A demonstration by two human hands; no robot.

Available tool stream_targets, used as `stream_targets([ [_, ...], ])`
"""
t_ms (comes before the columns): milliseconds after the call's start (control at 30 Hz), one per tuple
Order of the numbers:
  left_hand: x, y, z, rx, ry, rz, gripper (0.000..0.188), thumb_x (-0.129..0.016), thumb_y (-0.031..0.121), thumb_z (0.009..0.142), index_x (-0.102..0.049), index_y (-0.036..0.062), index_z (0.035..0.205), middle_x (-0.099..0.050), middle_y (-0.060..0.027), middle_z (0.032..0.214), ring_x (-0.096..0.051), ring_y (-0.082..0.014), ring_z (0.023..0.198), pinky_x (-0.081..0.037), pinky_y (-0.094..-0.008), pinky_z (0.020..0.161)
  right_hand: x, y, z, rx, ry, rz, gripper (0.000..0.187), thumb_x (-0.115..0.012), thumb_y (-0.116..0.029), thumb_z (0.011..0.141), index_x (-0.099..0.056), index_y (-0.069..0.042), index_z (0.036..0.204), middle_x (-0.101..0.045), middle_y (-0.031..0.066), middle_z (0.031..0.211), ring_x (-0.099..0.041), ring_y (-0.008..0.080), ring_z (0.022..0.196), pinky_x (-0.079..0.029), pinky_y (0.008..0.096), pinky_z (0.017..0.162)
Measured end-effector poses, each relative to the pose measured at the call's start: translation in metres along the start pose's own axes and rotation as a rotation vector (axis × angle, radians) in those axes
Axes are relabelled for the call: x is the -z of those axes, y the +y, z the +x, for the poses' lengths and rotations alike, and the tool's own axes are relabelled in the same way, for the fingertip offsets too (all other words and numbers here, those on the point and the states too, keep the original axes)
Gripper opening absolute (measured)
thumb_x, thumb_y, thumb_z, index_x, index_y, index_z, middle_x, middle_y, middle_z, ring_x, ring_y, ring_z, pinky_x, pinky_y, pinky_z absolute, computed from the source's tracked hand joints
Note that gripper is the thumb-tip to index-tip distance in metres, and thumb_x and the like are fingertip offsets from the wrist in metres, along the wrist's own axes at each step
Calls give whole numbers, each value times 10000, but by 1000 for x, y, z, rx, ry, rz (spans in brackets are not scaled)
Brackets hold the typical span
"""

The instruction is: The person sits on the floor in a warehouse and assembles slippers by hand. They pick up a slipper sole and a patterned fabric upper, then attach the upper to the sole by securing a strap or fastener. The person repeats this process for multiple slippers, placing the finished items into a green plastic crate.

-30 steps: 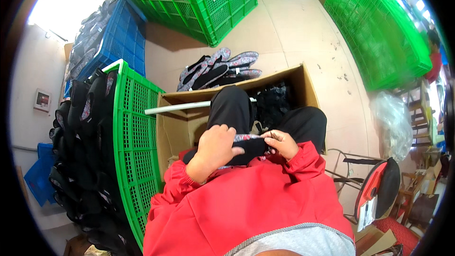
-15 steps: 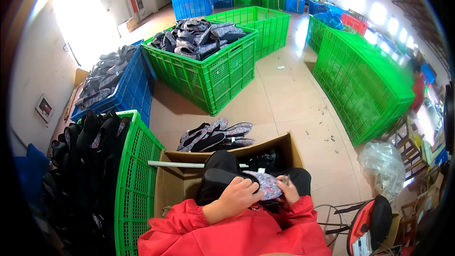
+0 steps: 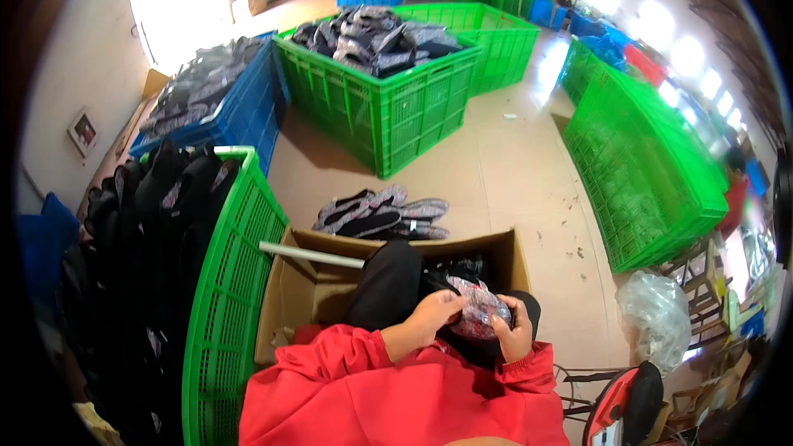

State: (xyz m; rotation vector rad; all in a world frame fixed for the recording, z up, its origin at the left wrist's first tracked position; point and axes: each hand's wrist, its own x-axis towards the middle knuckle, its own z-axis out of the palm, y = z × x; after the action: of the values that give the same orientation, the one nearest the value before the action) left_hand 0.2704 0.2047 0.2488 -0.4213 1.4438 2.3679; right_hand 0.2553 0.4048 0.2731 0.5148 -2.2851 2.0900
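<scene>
Over my lap, a slipper (image 3: 477, 310) with a speckled pink-grey floral pattern is held between both hands. My left hand (image 3: 434, 315) pinches its left edge, fingers closed. On the opposite side my right hand (image 3: 515, 329) grips it, with the thumb on the near face. Under the slipper lies something black, its shape unclear, between my knees. An open cardboard box (image 3: 285, 301) surrounds my legs, and dark items (image 3: 462, 267) sit inside its far part. Just past the box, several patterned slippers (image 3: 376, 213) with black soles lie heaped on the floor.
At my left stands a green crate (image 3: 235, 281) full of black slippers (image 3: 157, 239). A pale rod (image 3: 310, 254) crosses the box's left side. Ahead are a blue crate (image 3: 256, 99) and a green crate (image 3: 413, 111), both heaped with slippers. Right: green crates (image 3: 644, 173), a clear plastic bag (image 3: 657, 314).
The slipper has turned in my hands, and its patterned face shows more. My left hand has shifted from over its dark part to its edge. The head view has tilted and shifted.
</scene>
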Motion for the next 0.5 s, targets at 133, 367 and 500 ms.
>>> stream_targets([
  [133, -22, 28, -40, -33, 239, -145, 207, -663, 242, 952, -592, 48, 971, -621, -36, 825, -577, -110, 701, -472, -287, 582, -33, -17, -19, -101, -6, 151, 306, -684, -76, 875, -591, 8, 1153, -625, 75, 1119, -575, 138, 1014, -456, 282, 931],
  [367, 30, 36, -77, -39, 332, -79, 343, -774, 109, 845, -512, -7, 1034, -603, -91, 969, -612, -158, 850, -536, -320, 744, -87, -20, -39, -84, -189, 85, 287, -705, -8, 851, -620, -6, 1126, -680, 76, 1069, -636, 125, 946, -505, 262, 855],
  [500, 53, 34, -80, -157, 450, 363, 237, -734, 106, 833, -543, -10, 912, -608, -116, 878, -616, -200, 793, -504, -346, 688, -112, -24, -29, -100, -266, 19, 271, -716, -38, 863, -616, -6, 1113, -691, 81, 1002, -646, 122, 896, -513, 265, 818],
])
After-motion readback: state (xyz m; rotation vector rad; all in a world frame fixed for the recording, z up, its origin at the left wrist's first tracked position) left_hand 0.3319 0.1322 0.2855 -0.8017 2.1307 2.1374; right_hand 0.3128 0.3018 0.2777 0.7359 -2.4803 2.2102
